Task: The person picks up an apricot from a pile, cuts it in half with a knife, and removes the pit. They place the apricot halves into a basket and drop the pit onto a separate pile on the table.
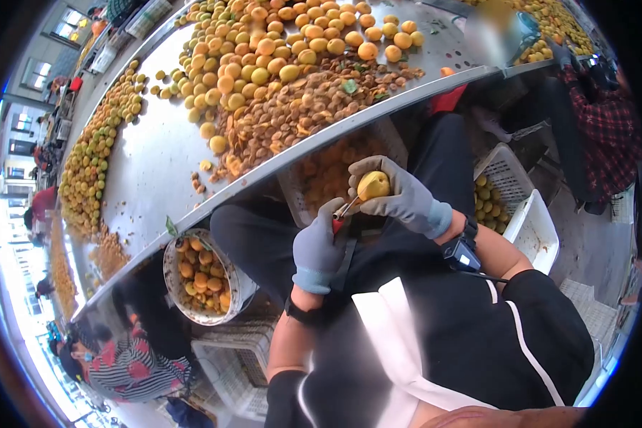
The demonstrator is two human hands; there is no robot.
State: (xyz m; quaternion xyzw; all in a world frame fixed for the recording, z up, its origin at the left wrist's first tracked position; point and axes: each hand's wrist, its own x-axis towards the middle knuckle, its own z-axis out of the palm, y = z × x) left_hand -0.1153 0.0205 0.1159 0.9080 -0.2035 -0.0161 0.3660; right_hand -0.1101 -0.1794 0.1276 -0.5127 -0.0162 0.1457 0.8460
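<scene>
Gloved in grey, my right hand (405,201) has its fingers wrapped round a yellow-orange fruit (373,186) above my lap. My left hand (317,242), also gloved, is closed on a small tool with a red handle (337,224). The tool's thin metal end (349,207) touches the lower left side of the fruit. Below the hands, partly hidden by them, a crate (292,196) between my knees holds orange pieces. A heap of brown pits (292,118) lies on the metal table near its edge.
Many whole fruits (264,46) cover the metal table (146,167). A white bucket (171,285) of orange fruits stands at the left, crates (531,232) at the right. One person (132,367) sits at lower left, another (606,135) at upper right. Empty-looking crates (228,357) stand below the bucket.
</scene>
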